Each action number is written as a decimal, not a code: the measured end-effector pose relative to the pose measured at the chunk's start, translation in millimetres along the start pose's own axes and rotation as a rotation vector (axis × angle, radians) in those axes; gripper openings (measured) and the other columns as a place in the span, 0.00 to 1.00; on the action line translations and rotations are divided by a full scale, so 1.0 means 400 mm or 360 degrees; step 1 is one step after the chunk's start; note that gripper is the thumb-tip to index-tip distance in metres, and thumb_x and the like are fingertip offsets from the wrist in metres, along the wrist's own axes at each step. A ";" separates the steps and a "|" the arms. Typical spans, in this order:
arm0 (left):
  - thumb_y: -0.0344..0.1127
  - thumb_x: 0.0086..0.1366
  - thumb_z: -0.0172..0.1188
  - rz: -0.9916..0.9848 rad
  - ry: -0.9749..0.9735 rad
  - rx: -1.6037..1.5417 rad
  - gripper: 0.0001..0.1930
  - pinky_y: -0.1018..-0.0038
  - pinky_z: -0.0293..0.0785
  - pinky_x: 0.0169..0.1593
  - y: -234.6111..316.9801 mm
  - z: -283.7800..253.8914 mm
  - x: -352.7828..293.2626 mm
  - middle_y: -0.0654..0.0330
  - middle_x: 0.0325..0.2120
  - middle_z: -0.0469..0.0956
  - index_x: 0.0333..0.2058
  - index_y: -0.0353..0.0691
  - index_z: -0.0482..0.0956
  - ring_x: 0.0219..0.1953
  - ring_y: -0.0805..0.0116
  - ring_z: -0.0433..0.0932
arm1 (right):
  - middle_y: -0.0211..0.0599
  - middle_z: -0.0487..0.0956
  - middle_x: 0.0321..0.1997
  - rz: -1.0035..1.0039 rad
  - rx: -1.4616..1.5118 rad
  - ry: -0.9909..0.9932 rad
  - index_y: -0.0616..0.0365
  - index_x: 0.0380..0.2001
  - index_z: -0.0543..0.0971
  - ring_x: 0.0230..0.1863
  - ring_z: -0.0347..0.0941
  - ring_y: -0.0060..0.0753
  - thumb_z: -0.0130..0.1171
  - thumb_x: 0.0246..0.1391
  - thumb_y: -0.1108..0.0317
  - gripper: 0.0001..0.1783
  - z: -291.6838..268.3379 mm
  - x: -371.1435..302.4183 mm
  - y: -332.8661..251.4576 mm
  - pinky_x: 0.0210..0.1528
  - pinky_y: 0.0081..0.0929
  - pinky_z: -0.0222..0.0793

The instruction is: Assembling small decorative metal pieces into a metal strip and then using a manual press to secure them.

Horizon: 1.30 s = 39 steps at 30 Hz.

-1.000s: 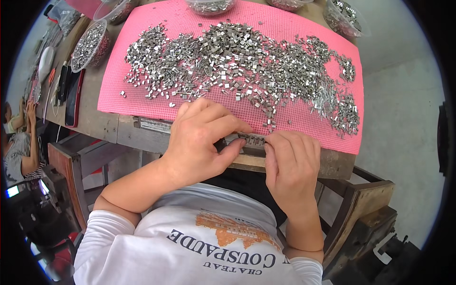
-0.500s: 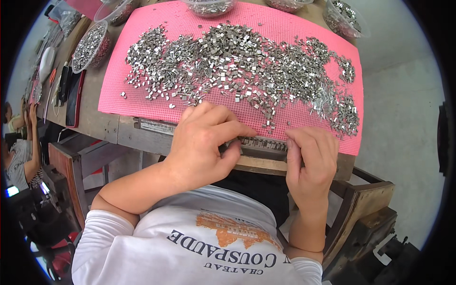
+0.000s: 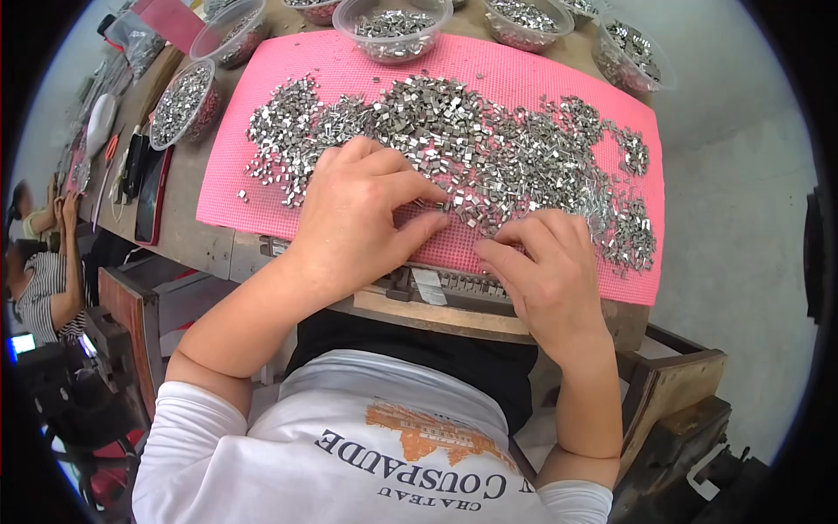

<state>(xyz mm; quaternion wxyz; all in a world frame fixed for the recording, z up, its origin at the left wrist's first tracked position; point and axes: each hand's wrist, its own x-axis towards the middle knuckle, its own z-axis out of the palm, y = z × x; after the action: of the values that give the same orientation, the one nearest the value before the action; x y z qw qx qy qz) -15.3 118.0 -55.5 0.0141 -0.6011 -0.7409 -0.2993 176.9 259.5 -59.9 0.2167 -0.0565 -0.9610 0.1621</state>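
Note:
A pink perforated mat point(image 3: 524, 79) covers the table and carries a wide heap of small shiny metal pieces point(image 3: 489, 140). My left hand point(image 3: 362, 214) lies on the mat's near part, its thumb and fingers pinched together on pieces at the heap's near edge. To its right, my right hand point(image 3: 546, 271) rests with curled fingers, fingertips down among loose pieces; what they grip is hidden. A dark metal rail point(image 3: 458, 284) with a row of slots lies along the table's front edge, just below both hands.
Several clear plastic bowls of metal pieces point(image 3: 397, 22) line the mat's far edge, and another bowl point(image 3: 179, 105) stands to the left. A dark flat case point(image 3: 153, 192) and tools lie left of the mat. Another person point(image 3: 39, 262) sits far left. A wooden chair frame point(image 3: 672, 393) is at lower right.
Both hands have left the slotted rail at the table edge and moved up onto the mat, to the near edge of the heap.

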 end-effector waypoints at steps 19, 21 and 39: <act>0.32 0.51 0.70 0.0683 -0.0330 0.0108 0.07 0.69 0.69 0.43 -0.087 0.004 0.081 0.70 0.33 0.77 0.29 0.49 0.83 0.40 0.67 0.76 | 0.32 0.78 0.34 0.0210 -0.0021 -0.0048 0.55 0.34 0.83 0.38 0.72 0.39 0.70 0.46 0.75 0.09 -0.052 -0.032 0.014 0.41 0.38 0.63; 0.32 0.51 0.70 0.0628 -0.0281 0.0163 0.08 0.68 0.69 0.44 -0.082 -0.005 0.072 0.69 0.34 0.77 0.30 0.49 0.82 0.40 0.66 0.76 | 0.32 0.78 0.34 0.0226 -0.0025 -0.0032 0.56 0.34 0.83 0.38 0.72 0.39 0.70 0.47 0.75 0.10 -0.053 -0.033 0.013 0.41 0.38 0.63; 0.37 0.51 0.73 0.0337 -0.0279 0.0135 0.09 0.67 0.66 0.45 -0.025 -0.003 -0.015 0.69 0.32 0.76 0.32 0.50 0.85 0.40 0.67 0.75 | 0.34 0.75 0.34 0.0229 -0.0153 -0.0107 0.57 0.34 0.82 0.39 0.71 0.41 0.69 0.47 0.76 0.09 -0.037 -0.021 -0.021 0.42 0.38 0.64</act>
<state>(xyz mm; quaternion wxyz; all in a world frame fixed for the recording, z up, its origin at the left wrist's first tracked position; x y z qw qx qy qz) -23.2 111.2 -61.0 0.0063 -0.6985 -0.6838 -0.2108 190.5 254.3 -47.5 0.1692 -0.1302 -0.9679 0.1327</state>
